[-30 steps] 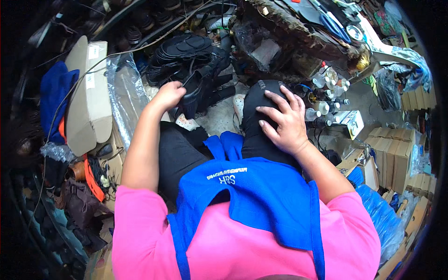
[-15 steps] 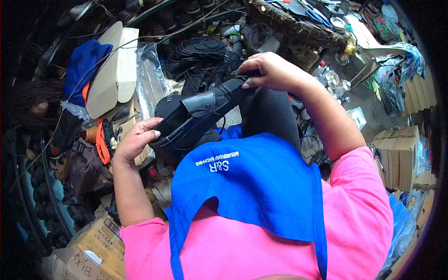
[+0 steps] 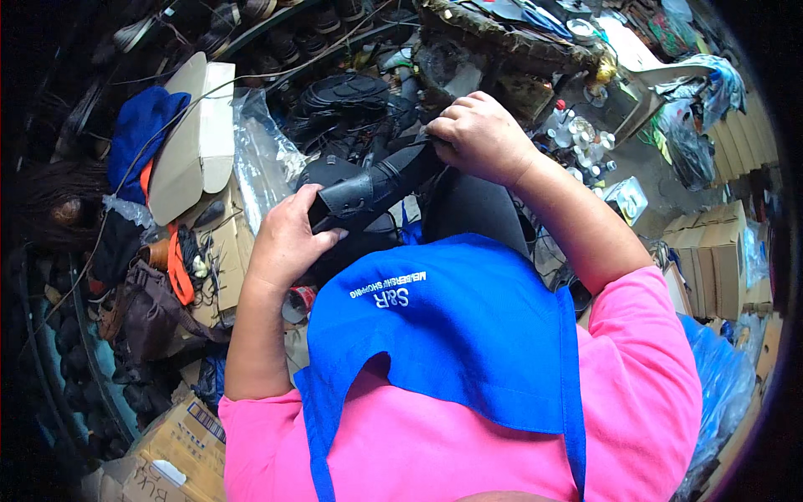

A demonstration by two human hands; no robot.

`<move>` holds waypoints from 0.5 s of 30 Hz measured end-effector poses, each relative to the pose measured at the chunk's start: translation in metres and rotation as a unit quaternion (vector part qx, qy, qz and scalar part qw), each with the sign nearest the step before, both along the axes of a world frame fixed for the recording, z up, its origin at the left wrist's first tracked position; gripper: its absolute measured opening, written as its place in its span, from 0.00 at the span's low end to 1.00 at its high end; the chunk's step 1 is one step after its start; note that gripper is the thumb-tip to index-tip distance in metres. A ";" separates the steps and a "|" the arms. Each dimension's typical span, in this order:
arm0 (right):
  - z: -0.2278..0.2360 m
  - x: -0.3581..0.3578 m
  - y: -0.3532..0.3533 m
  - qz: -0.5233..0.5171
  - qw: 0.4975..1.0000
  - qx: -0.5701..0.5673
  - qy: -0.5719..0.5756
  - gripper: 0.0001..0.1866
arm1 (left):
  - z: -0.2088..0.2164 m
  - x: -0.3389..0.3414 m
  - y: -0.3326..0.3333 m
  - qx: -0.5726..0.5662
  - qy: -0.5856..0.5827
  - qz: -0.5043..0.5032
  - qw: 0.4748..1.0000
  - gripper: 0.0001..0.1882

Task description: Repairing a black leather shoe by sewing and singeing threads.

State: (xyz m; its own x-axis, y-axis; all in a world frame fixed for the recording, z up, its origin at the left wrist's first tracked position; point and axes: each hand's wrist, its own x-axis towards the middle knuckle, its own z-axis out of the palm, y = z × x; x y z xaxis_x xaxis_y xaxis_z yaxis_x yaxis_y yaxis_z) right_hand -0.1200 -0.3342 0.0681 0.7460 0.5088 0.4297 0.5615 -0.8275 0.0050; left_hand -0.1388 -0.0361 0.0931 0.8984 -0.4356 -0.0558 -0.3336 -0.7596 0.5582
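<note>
Black shoe (image 3: 350, 196): apparently steadied; likely needed balanced support next
Left hand (image 3: 287, 234): pinched one end
Right hand (image 3: 483, 138): clasped the other

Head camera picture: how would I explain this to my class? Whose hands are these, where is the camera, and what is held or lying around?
There is no machine: a person works with two bare hands. The picture comes from a wide fisheye camera worn on the head, looking down, so straight edges bend near the rim. The left hand and right hand hold opposite ends of a black shoe. Below it in the picture is the person's blue apron. Beige cardboard lies to the left, bottles to the right.
</note>
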 end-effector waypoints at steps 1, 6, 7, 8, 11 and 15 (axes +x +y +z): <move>0.001 -0.002 -0.006 -0.005 1.000 -0.004 0.001 0.05 | 0.001 0.001 -0.002 0.016 -0.028 -0.014 0.999 0.27; 0.030 -0.019 -0.056 -0.069 0.993 -0.050 0.086 0.05 | 0.015 0.004 0.022 0.046 -0.198 -0.068 0.977 0.26; 0.037 -0.024 -0.071 -0.092 0.992 -0.033 0.084 0.07 | 0.016 0.002 0.031 0.050 -0.212 -0.052 0.975 0.26; 0.042 -0.029 -0.089 -0.114 0.990 -0.016 0.082 0.09 | 0.017 0.000 0.040 0.050 -0.212 -0.048 0.975 0.26; 0.048 -0.044 -0.143 -0.223 0.967 0.060 0.112 0.09 | 0.015 0.002 0.059 0.140 -0.297 -0.003 0.944 0.24; 0.061 -0.058 -0.220 -0.348 0.927 0.119 0.079 0.11 | 0.011 0.012 0.053 0.108 -0.375 -0.042 0.920 0.22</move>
State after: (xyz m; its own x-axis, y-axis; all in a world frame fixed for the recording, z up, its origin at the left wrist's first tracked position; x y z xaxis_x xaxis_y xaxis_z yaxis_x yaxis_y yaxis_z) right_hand -0.1782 -0.5543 0.1292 0.9210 -0.2142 0.3255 -0.1305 -0.9567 -0.2603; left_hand -0.1269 0.0164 0.1042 0.6829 -0.5562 0.4736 -0.6256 -0.7800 -0.0139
